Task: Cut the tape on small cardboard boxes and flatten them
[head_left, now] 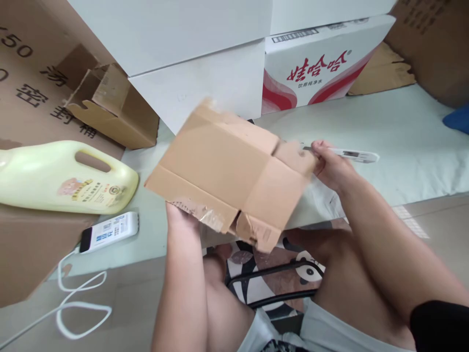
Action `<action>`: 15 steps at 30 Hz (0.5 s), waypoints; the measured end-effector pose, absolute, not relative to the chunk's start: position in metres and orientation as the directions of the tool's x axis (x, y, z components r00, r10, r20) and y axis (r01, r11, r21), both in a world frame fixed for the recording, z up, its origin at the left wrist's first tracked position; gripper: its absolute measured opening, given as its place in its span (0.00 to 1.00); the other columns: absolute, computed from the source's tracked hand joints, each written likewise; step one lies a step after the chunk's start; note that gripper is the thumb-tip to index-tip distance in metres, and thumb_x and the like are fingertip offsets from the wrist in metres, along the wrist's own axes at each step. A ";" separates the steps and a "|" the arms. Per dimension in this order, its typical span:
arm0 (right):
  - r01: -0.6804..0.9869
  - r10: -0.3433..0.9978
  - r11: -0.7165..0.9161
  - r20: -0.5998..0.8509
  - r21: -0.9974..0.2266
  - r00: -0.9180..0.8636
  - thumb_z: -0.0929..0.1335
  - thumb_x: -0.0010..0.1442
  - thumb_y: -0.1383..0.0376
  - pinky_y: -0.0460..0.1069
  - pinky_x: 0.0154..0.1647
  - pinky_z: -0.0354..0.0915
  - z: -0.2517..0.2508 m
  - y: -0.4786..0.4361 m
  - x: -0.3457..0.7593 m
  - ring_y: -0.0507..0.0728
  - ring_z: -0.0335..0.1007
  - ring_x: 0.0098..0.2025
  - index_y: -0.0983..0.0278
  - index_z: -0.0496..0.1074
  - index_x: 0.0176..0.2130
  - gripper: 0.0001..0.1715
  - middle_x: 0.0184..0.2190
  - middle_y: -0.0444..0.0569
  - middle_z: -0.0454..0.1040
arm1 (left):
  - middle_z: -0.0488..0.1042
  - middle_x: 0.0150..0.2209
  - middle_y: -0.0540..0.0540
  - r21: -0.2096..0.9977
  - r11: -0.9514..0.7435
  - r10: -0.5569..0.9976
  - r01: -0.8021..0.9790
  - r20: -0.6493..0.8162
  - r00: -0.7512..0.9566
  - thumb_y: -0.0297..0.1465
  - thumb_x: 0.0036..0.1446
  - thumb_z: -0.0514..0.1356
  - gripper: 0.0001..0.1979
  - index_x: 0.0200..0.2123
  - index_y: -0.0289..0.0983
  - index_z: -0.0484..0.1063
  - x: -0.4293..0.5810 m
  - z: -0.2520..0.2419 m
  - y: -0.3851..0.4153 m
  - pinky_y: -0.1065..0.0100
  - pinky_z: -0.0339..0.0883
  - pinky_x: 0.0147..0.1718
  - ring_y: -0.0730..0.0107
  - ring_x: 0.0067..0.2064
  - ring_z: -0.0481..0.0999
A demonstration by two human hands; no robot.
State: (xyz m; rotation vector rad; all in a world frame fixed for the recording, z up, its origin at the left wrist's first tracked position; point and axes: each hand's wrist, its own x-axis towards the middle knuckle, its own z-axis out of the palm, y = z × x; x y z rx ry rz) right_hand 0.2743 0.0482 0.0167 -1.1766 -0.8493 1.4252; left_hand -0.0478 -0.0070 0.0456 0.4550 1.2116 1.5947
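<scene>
A flattened piece of brown cardboard (220, 166), creased into panels with torn edges and some tape, is tilted above the pale green surface. From below, my left hand (181, 217) grips its near left edge; the fingers are hidden behind the board. At the board's right end, my right hand (330, 164) is closed around a white utility knife (361, 155). The knife's handle sticks out to the right of the fist, and a dark tip shows on the cardboard side. Motion blurs the board's edges there.
A yellow jug (69, 178) lies on its side at left, beside a white power bank (110, 232) with a white cable (82, 308). Behind are an open small carton (117, 105), white boxes (205, 73) and a red-and-white carton (318, 68). A panda-print stool (267, 274) stands below.
</scene>
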 end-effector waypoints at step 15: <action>-0.230 0.927 -0.331 -0.269 -0.915 -0.261 0.82 0.43 0.51 0.43 0.19 0.43 0.005 0.036 0.228 0.44 0.46 0.20 0.61 0.60 0.25 0.32 0.19 0.35 0.55 | 0.83 0.48 0.42 0.794 -0.166 0.911 -0.585 -0.104 -0.399 0.55 0.57 0.62 0.24 0.46 0.44 0.78 -0.059 0.042 0.002 0.57 0.77 0.51 0.49 0.59 0.78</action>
